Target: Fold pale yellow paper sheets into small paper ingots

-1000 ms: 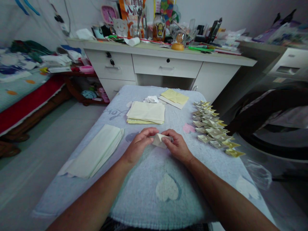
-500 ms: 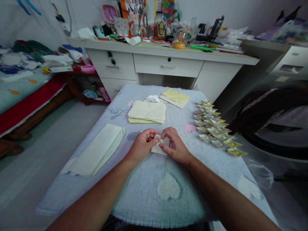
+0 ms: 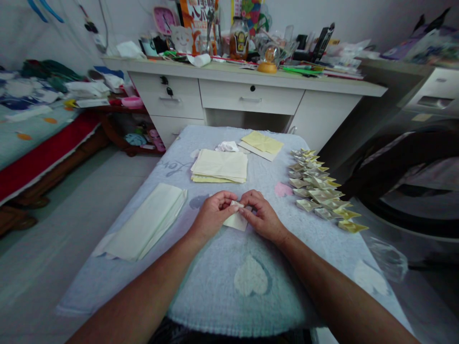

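Note:
A small folded piece of cream paper point(image 3: 235, 221) is held between my two hands above the cloth-covered table. My left hand point(image 3: 214, 210) pinches its upper left part between thumb and fingers. At the upper right edge, my right hand point(image 3: 261, 215) grips it with thumb and curled fingers. The fingers partly hide the upper folds. Beyond my hands lies a stack of cream paper sheets point(image 3: 219, 165). To the left is a long pile of pale paper point(image 3: 147, 222). Rows of folded paper boats point(image 3: 319, 191) stand on the right.
Yellow and white sheets point(image 3: 263, 143) and a crumpled white tissue point(image 3: 227, 146) lie at the table's far end. Behind stands a white desk point(image 3: 251, 95) crowded with jars and papers. A washing machine point(image 3: 426, 143) is at the right, and a clear plastic bag point(image 3: 389, 260) hangs near the table edge.
The right edge of the paper has been folded inward, so it looks narrower. My right thumb has moved up, closer to my left thumb.

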### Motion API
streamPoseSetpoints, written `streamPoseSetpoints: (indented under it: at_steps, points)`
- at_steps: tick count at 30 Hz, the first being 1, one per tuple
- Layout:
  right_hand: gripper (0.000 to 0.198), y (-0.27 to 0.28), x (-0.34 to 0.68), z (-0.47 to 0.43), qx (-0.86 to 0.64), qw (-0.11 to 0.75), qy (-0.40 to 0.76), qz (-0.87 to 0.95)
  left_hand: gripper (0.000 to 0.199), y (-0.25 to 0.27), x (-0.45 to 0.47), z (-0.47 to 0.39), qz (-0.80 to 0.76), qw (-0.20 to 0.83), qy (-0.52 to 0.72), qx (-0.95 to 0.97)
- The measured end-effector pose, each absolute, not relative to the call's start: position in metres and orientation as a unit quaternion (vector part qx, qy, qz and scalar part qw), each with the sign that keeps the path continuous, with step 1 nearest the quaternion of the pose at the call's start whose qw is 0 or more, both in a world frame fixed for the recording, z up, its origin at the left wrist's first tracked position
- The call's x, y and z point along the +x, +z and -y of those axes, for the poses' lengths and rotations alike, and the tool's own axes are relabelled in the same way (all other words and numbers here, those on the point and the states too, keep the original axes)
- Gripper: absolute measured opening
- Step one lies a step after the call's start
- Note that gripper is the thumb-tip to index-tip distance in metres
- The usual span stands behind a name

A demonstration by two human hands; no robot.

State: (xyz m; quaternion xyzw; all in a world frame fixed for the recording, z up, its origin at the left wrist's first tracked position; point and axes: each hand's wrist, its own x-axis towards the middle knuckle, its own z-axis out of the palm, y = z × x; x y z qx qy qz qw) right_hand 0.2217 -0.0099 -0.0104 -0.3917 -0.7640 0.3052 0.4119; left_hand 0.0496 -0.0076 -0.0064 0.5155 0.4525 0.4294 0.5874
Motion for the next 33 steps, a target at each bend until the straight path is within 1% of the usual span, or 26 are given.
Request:
streamPoseSetpoints:
  at_steps: [5, 11, 16, 22, 28, 33]
  points:
    - [0.021, -0.0125, 0.2230, 0.0088, -0.391, 0.432, 0.343, 0.737, 0.030, -0.0081, 0.0480, 0.0060, -0.451, 0.585, 0.425, 0.523]
    - [0.017, -0.0125, 0.2240, 0.0074, -0.389, 0.445, 0.346, 0.729, 0.025, -0.0091, 0.0470, 0.0050, -0.452, 0.552, 0.421, 0.560]
    - [0.013, -0.0125, 0.2225, 0.0082, -0.408, 0.443, 0.314, 0.734, 0.022, -0.0119, 0.0471, 0.0055, -0.479, 0.481, 0.411, 0.609]
    - [0.005, -0.0118, 0.2205, 0.0099, -0.415, 0.434, 0.249, 0.760, 0.024, -0.0126, 0.0493, 0.0055, -0.517, 0.404, 0.388, 0.647]
    - [0.004, -0.0084, 0.2158, 0.0137, -0.393, 0.417, 0.191, 0.797, 0.029, -0.0104, 0.0505, 0.0064, -0.511, 0.389, 0.387, 0.662]
    - [0.005, -0.0073, 0.2156, 0.0141, -0.390, 0.419, 0.177, 0.801, 0.030, -0.0075, 0.0503, 0.0074, -0.491, 0.400, 0.388, 0.669]
